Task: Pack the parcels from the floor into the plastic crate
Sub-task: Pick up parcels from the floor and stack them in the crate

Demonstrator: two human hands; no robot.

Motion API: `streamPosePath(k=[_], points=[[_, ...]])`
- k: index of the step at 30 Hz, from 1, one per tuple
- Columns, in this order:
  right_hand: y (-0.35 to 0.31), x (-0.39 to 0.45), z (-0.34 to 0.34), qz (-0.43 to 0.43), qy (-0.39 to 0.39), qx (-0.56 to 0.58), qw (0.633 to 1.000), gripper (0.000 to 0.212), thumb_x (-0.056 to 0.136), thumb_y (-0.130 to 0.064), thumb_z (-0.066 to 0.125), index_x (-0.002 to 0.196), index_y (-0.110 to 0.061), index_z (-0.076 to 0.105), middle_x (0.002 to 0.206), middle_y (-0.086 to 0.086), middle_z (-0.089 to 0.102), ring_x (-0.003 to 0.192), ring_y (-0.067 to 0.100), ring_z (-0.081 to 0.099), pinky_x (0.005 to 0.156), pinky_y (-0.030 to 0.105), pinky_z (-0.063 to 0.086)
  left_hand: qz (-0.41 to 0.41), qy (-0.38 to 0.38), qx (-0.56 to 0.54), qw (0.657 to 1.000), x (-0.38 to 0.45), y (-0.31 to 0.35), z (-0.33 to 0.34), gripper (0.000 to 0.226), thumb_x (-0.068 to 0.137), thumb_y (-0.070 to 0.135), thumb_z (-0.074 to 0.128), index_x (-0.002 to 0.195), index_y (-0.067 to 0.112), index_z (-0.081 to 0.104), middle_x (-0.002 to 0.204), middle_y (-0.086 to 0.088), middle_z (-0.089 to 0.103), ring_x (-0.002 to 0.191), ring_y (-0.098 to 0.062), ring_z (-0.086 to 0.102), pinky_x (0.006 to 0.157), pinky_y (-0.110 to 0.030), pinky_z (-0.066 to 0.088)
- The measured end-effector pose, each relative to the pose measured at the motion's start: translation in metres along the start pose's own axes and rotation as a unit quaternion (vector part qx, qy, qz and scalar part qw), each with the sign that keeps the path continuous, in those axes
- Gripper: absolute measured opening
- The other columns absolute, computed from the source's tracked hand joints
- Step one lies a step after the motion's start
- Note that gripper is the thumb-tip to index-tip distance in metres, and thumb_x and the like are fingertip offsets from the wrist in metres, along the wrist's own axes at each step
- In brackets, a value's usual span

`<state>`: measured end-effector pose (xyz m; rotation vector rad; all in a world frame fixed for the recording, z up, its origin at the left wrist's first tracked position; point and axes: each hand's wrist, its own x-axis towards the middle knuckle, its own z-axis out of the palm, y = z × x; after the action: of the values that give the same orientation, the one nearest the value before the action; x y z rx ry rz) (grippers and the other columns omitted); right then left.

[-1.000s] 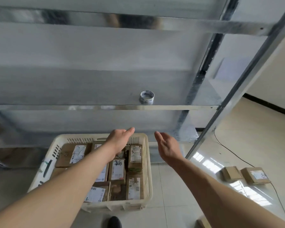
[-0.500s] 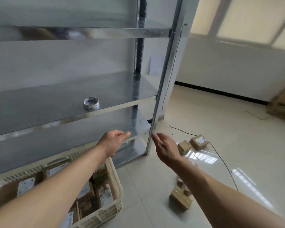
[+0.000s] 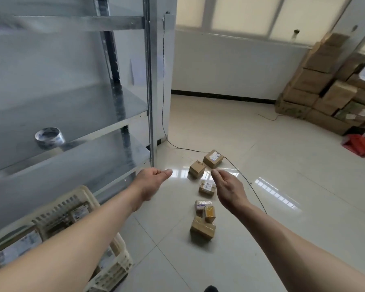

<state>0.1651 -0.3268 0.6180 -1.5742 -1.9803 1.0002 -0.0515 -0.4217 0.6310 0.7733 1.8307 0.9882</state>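
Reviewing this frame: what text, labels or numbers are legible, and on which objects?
No text can be read.
Shipping label on far parcel: print too small.
Label on middle parcel: blurred.
Labels on parcels in the plastic crate: blurred.
Tape roll on the shelf: markings unreadable.

Storeroom or warehouse: bare metal shelving (image 3: 72, 114), stacked cardboard cartons (image 3: 333, 85) against the wall, small parcels (image 3: 207, 187) on the tiled floor (image 3: 282, 186).
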Motion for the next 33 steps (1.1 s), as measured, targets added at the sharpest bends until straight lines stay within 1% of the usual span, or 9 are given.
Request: streamPosePath(k=[2, 5, 10, 13, 16, 20, 22, 28, 33], points=[[0.014, 0.007, -0.014, 0.01, 0.009, 0.001, 1.0, 0.043, 0.107, -0.044, 0.04, 0.12, -0.015, 0.069, 0.109, 0.004, 0.068, 0.092, 0.016, 0.059, 0.077, 0.029, 0.039, 0.002, -0.012, 0.008, 1.0, 0.009, 0.008, 0.016, 0.043, 0.092, 0.051, 0.06, 0.101, 0.009, 0.062, 0.093, -0.005, 0.051, 0.081, -0.02, 0.045, 0.062, -0.028, 0.035], [0.037, 0.023, -0.035, 0.02, 0.024, 0.001, 1.0, 0.043, 0.106, -0.045, 0.04, 0.116, -0.014, 0.069, 0.107, 0.004, 0.067, 0.099, 0.021, 0.057, 0.078, 0.03, 0.036, 0.002, -0.025, 0.021, 0.999, 0.026, 0.02, 0.042, 0.04, 0.091, 0.053, 0.06, 0.099, 0.014, 0.06, 0.092, -0.006, 0.049, 0.081, -0.02, 0.043, 0.063, -0.029, 0.034], [0.077, 0.062, -0.076, 0.035, 0.028, 0.016, 0.999, 0.044, 0.107, -0.043, 0.039, 0.119, -0.012, 0.067, 0.104, 0.001, 0.063, 0.099, 0.022, 0.055, 0.08, 0.033, 0.037, -0.003, -0.013, 0.039, 0.999, 0.059, 0.047, 0.091, 0.05, 0.091, 0.052, 0.06, 0.103, 0.004, 0.06, 0.094, -0.007, 0.05, 0.082, -0.021, 0.044, 0.067, -0.032, 0.036], [0.098, 0.089, -0.103, 0.04, 0.029, 0.023, 0.999, 0.039, 0.107, -0.043, 0.039, 0.104, -0.016, 0.066, 0.096, 0.002, 0.063, 0.094, 0.024, 0.055, 0.074, 0.034, 0.036, -0.007, -0.005, 0.046, 0.999, 0.078, 0.065, 0.122, 0.046, 0.091, 0.052, 0.059, 0.103, 0.008, 0.063, 0.097, -0.007, 0.054, 0.083, -0.022, 0.047, 0.068, -0.031, 0.04], [0.113, 0.114, -0.128, 0.045, 0.02, 0.017, 0.999, 0.04, 0.107, -0.043, 0.04, 0.104, -0.014, 0.065, 0.092, 0.001, 0.059, 0.091, 0.023, 0.052, 0.069, 0.034, 0.033, -0.014, -0.002, 0.038, 0.999, 0.092, 0.082, 0.151, 0.038, 0.091, 0.052, 0.059, 0.099, 0.015, 0.064, 0.101, -0.009, 0.058, 0.086, -0.023, 0.05, 0.066, -0.03, 0.041], [0.128, 0.144, -0.151, 0.046, 0.018, 0.016, 0.999, 0.032, 0.106, -0.044, 0.041, 0.083, -0.024, 0.05, 0.077, -0.008, 0.049, 0.086, 0.022, 0.049, 0.063, 0.028, 0.034, -0.016, 0.002, 0.032, 0.999, 0.11, 0.098, 0.184, 0.037, 0.091, 0.053, 0.06, 0.095, 0.016, 0.064, 0.095, -0.007, 0.055, 0.082, -0.021, 0.047, 0.064, -0.029, 0.037], [0.134, 0.155, -0.157, 0.046, 0.016, 0.023, 0.999, 0.035, 0.106, -0.044, 0.041, 0.075, -0.029, 0.045, 0.075, -0.008, 0.048, 0.084, 0.022, 0.048, 0.065, 0.034, 0.034, -0.024, 0.004, 0.031, 0.999, 0.119, 0.103, 0.196, 0.039, 0.091, 0.053, 0.06, 0.095, 0.015, 0.064, 0.093, -0.007, 0.053, 0.081, -0.021, 0.045, 0.062, -0.029, 0.035], [0.151, 0.189, -0.168, 0.063, 0.005, 0.033, 0.997, 0.032, 0.106, -0.045, 0.042, 0.082, -0.027, 0.052, 0.078, -0.007, 0.053, 0.087, 0.023, 0.052, 0.073, 0.034, 0.035, -0.036, 0.012, 0.024, 0.999, 0.151, 0.118, 0.216, 0.036, 0.09, 0.053, 0.061, 0.098, 0.018, 0.066, 0.098, -0.006, 0.058, 0.086, -0.022, 0.05, 0.066, -0.029, 0.039], [0.153, 0.228, -0.165, 0.06, 0.0, 0.037, 0.997, 0.029, 0.106, -0.044, 0.042, 0.093, -0.023, 0.059, 0.091, -0.002, 0.06, 0.093, 0.022, 0.055, 0.077, 0.033, 0.037, -0.041, 0.009, 0.02, 0.999, 0.191, 0.127, 0.22, 0.032, 0.091, 0.052, 0.061, 0.096, 0.02, 0.065, 0.097, -0.006, 0.057, 0.087, -0.023, 0.051, 0.066, -0.03, 0.04]])
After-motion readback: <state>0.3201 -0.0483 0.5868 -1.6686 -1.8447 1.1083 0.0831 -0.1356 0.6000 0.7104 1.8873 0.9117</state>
